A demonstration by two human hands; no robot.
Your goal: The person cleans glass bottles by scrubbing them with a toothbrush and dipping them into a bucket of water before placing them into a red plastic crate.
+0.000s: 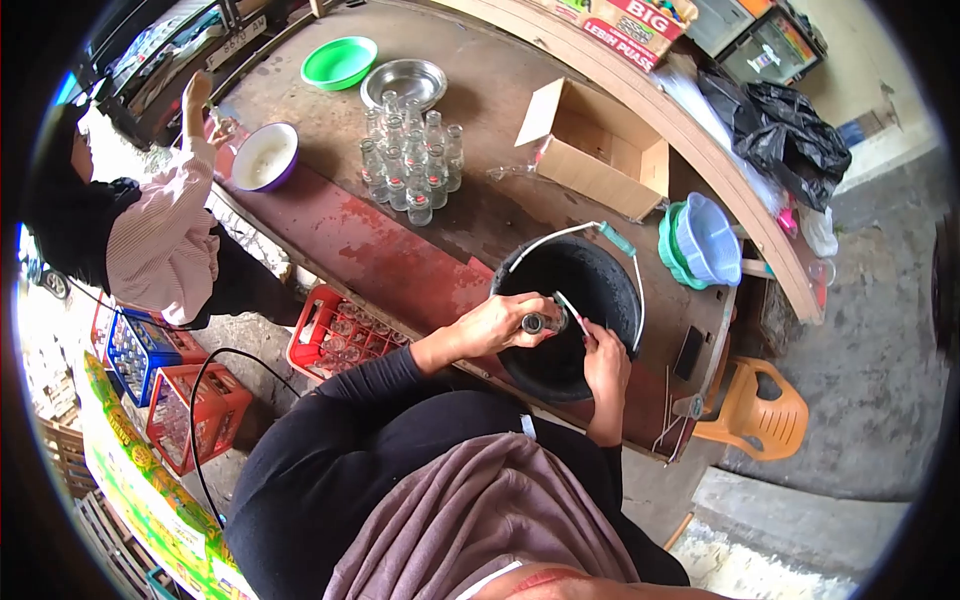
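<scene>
My left hand (pixel 488 326) is closed around a glass bottle (pixel 534 323), held above the mouth of a black bucket (pixel 590 265). In my right hand (pixel 606 368) is a small, slim brush (pixel 572 309), its pale head against or very near the bottle. Both hands are over the near part of the bucket, whose wire handle with a green grip (pixel 617 239) rests up at the far side. The bucket's contents are too dark to make out. Several clear glass bottles (pixel 418 175) stand upright in a cluster farther back on the table.
A person (pixel 160 235) works at the left beside a purple-rimmed bowl (pixel 265 160). A green basin (pixel 340 62), a metal bowl (pixel 404 84), an open cardboard box (pixel 598 150) and plastic baskets (pixel 708 240) sit on the table (pixel 470 110). Red bottle crates (pixel 335 330) stand below; an orange chair (pixel 757 410) is at right.
</scene>
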